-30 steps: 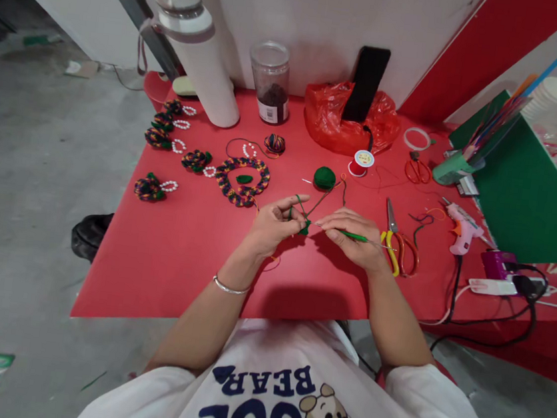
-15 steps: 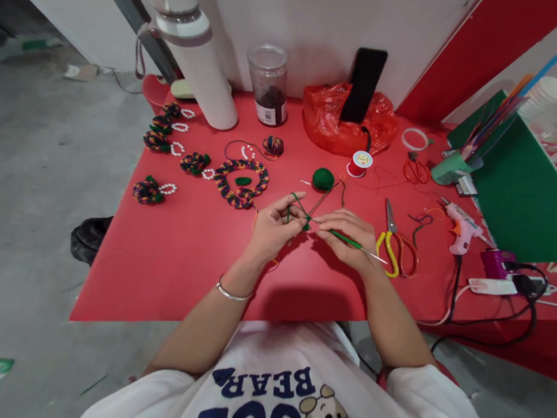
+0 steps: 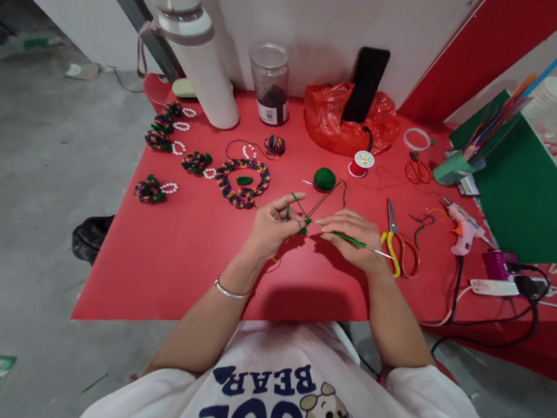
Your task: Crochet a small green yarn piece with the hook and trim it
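The left hand (image 3: 275,225) pinches a small green crochet piece (image 3: 303,230) above the counter (image 3: 177,258); the right hand (image 3: 350,237) grips a crochet hook (image 3: 377,251) at it. The piece looks barely begun, while five yarn flowers (image 3: 148,189) with bead loops (image 3: 169,188) appear finished.

On my head view, the left hand (image 3: 272,228) pinches a small green yarn piece (image 3: 303,230); a green strand (image 3: 299,206) runs over one extended finger. The right hand (image 3: 357,229) grips a green-handled hook (image 3: 350,239), tip at the piece. Beyond both, I see a green yarn ball (image 3: 325,179) on the red table (image 3: 150,275).
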A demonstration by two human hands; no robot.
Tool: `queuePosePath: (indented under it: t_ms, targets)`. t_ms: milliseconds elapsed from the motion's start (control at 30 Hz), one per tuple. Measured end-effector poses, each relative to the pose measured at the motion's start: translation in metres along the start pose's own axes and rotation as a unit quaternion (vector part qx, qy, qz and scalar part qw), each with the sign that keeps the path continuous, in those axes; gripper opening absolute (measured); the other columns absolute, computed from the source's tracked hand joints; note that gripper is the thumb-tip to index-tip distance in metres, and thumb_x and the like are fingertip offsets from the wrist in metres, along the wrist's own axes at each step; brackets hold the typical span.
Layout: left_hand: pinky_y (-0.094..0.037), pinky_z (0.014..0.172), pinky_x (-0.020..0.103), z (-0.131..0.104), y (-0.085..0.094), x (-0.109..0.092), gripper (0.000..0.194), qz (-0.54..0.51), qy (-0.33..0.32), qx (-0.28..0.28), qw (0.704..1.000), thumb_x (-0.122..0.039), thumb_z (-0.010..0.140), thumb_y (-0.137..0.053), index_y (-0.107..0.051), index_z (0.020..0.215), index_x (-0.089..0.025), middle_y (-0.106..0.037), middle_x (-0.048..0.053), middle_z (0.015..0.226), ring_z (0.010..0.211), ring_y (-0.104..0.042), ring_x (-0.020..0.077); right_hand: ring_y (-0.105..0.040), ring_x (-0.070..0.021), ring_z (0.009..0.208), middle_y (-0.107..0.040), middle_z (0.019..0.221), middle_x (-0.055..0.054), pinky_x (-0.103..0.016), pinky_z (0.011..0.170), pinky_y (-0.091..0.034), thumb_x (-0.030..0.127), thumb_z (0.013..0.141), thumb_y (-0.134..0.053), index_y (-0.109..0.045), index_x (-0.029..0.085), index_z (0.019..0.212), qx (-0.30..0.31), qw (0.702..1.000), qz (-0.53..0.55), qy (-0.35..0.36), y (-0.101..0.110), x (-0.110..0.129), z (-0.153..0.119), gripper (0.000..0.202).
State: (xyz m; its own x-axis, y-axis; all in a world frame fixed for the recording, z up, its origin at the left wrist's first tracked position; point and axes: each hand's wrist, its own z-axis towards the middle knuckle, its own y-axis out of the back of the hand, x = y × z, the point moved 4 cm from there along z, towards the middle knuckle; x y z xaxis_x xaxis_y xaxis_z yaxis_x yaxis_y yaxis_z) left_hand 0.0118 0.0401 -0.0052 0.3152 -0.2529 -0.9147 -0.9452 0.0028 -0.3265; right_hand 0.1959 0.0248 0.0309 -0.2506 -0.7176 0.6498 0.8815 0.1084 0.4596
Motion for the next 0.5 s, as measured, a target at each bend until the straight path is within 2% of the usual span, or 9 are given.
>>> queuePosePath:
  t_ms: [133,233,367,500]
  targets:
    - [-0.029,0.041,0.019,-0.002,-0.003,-0.002,0.055,-0.030,0.051,0.049,0.997,-0.013,0.052,-0.079,-0.074,0.107,-0.012,-0.061,-0.004,0.054,0.043,-0.049,0.0077,-0.075,-0.0203,0.086,-0.081,0.093,-0.007,-0.038,0.080,-0.061,0.026,0.094,-0.070,-0.076,0.023,0.092,0.005,0.997,0.065,-0.049,0.003,0.005,0.003,0.007]
    - [-0.027,0.040,0.019,-0.003,-0.005,-0.001,0.053,-0.041,0.081,0.086,0.992,-0.011,0.052,-0.077,-0.074,0.105,-0.012,-0.060,-0.004,0.054,0.042,-0.048,0.0077,-0.075,-0.0204,0.087,-0.081,0.094,-0.007,-0.037,0.081,-0.061,0.031,0.094,-0.070,-0.077,0.022,0.091,0.009,0.987,0.117,-0.109,0.004,0.003,-0.001,0.011]
    - [-0.028,0.039,0.020,-0.001,-0.003,0.001,0.046,-0.046,0.065,0.091,0.993,-0.010,0.052,-0.074,-0.077,0.098,-0.013,-0.057,-0.005,0.052,0.041,-0.044,0.0063,-0.075,-0.0195,0.080,-0.080,0.088,-0.005,-0.033,0.074,-0.061,0.037,0.092,-0.073,-0.078,0.022,0.089,-0.035,0.957,0.195,-0.213,0.005,-0.014,-0.014,0.016]
    - [-0.038,0.042,0.020,0.001,-0.001,0.001,0.041,-0.030,0.043,0.077,0.996,-0.014,0.053,-0.081,-0.078,0.094,-0.013,-0.063,-0.001,0.059,0.048,-0.054,0.0092,-0.075,-0.0185,0.075,-0.080,0.083,-0.003,-0.030,0.069,-0.060,0.041,0.086,-0.079,-0.077,0.022,0.085,-0.079,0.921,0.273,-0.265,0.005,-0.026,-0.020,0.019]
